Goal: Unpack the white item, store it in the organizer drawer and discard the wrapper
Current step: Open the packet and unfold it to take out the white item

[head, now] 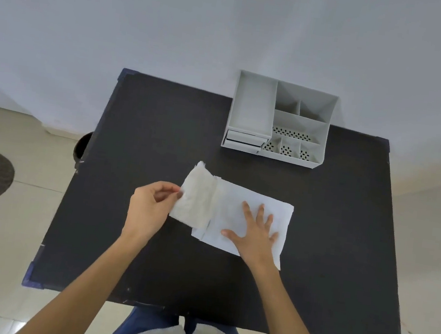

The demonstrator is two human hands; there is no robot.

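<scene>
Pulling the white item (pixel 195 198) out of the wrapper (pixel 251 218) was the step in hand, I think. The left hand (pixel 149 208) pinched the near left edge of the soft, bumpy white item between thumb and fingers. The other fingers were curled in. The right hand (pixel 256 234) lay flat on the wrapper with its fingers spread wide, gripping nothing, just pressing down.

The white item stuck out of the wrapper's left end, part way out, in the middle of the black table (pixel 162 131). The grey organizer (pixel 279 118) stood well apart at the far side. Its two small drawers (pixel 244 140) at the front left looked closed.

To do this well, the right hand should keep the wrapper pinned so it cannot slide. The left hand should pull slowly and straight to the left, so the soft item does not tear or bunch up. A dark bin (pixel 81 147) peeked out by the table's left edge, maybe for the wrapper.
</scene>
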